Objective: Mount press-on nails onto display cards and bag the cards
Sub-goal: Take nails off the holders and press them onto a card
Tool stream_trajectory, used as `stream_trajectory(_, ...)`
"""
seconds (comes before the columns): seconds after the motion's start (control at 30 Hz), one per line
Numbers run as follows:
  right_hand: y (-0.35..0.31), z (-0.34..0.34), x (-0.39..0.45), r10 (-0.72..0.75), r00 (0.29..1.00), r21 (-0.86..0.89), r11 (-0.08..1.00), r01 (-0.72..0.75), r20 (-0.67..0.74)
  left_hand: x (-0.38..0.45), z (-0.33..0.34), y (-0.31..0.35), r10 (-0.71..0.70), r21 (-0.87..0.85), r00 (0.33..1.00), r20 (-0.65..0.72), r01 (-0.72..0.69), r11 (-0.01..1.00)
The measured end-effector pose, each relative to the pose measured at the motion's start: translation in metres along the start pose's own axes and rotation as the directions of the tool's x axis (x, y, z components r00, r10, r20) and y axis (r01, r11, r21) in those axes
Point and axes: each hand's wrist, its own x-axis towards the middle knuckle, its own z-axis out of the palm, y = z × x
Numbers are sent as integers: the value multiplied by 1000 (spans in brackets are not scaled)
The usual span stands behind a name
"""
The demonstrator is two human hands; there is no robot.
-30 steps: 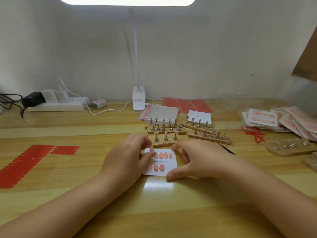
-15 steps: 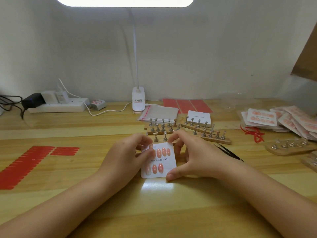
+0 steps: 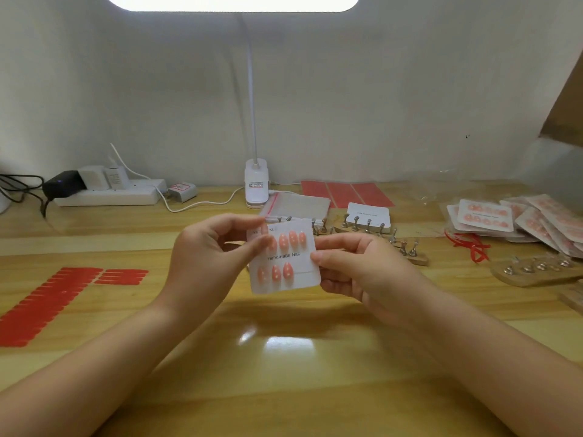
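You hold the card [image 3: 285,257] up off the table [image 3: 284,357], in front of the lamp [image 3: 256,184]. Your left hand [image 3: 208,257] pinches its upper left corner, thumb over the top row of pink nails [image 3: 291,239]; your right hand [image 3: 356,269] grips its right edge. Behind the card, partly hidden by it, stand nail holders [image 3: 378,234], a clear bag [image 3: 298,205] and blank cards [image 3: 369,214]. Right of the lamp lie bagged cards [image 3: 485,216]; left of it, red strips [image 3: 47,301] and a power strip [image 3: 110,193].
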Motion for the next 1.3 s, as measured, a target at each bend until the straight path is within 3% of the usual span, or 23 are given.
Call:
stream_trajectory(0.3,-22,1,-7,-54,974,269,956,114,-220,3,-8,32,150,64,985,-90,-145,987)
stream_trajectory(0.43,-24,4,-10,-170,959,249,942,225,-226,-1,-6,42,220,146,974,-54,-210,967)
stream_trajectory(0.57,-27,9,-16,-251,946,179,940,289,-206,-3,-4,45,219,113,974,-56,-212,971)
stream_trajectory(0.97,-37,17,-27,-161,972,276,939,205,-174,-12,0,53,303,130,950,-79,-292,948)
stream_trajectory(1.1,-36,18,-29,-177,972,243,947,211,-153,-15,2,56,445,262,896,-10,-427,866)
stream_trajectory(1.3,-36,21,-33,-203,970,196,954,226,-132,-16,4,50,656,495,744,128,-621,608)
